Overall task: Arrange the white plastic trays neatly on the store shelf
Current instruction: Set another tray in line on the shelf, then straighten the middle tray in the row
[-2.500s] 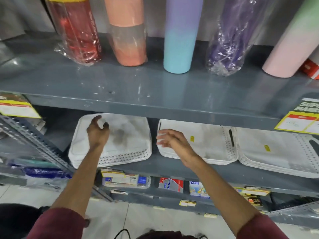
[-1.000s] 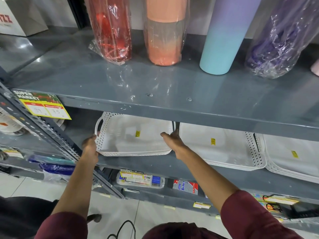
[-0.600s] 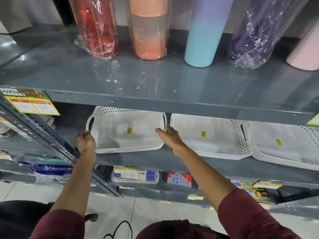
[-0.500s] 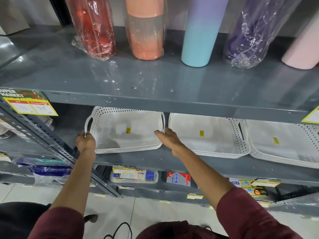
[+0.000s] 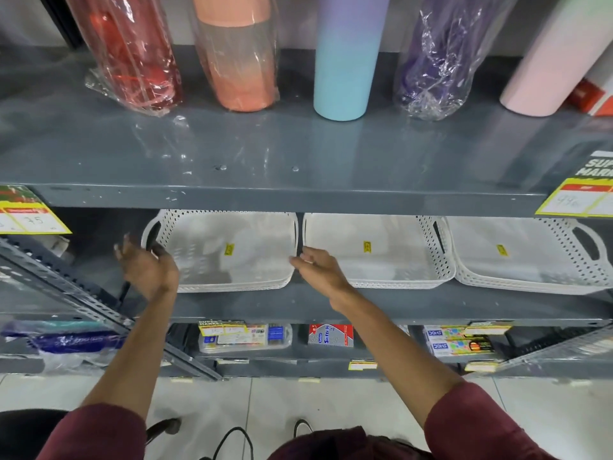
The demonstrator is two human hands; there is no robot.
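The shelf [image 5: 365,303] holds three white trays in a row. The left tray [image 5: 229,250] now sits the right way up and square to the front edge — a moment back it lay bottom-up, and then both hands held it by its ends. The middle tray [image 5: 368,250] is just beside it, with only a thin dark gap between them, and the right tray [image 5: 517,254] touches the middle one.

What is new is that both hands are letting go. The left hand [image 5: 147,268] is off the left handle, fingers spread wide and a bit blurry, holding nothing. The right hand [image 5: 316,265] is loose too — its fingers are half curled by the tray's right end, and I cannot tell if a tip still brushes the rim.

So this tray looks done. The row looks neat, though the right tray seems a little more tilted, so it may want a small push next.
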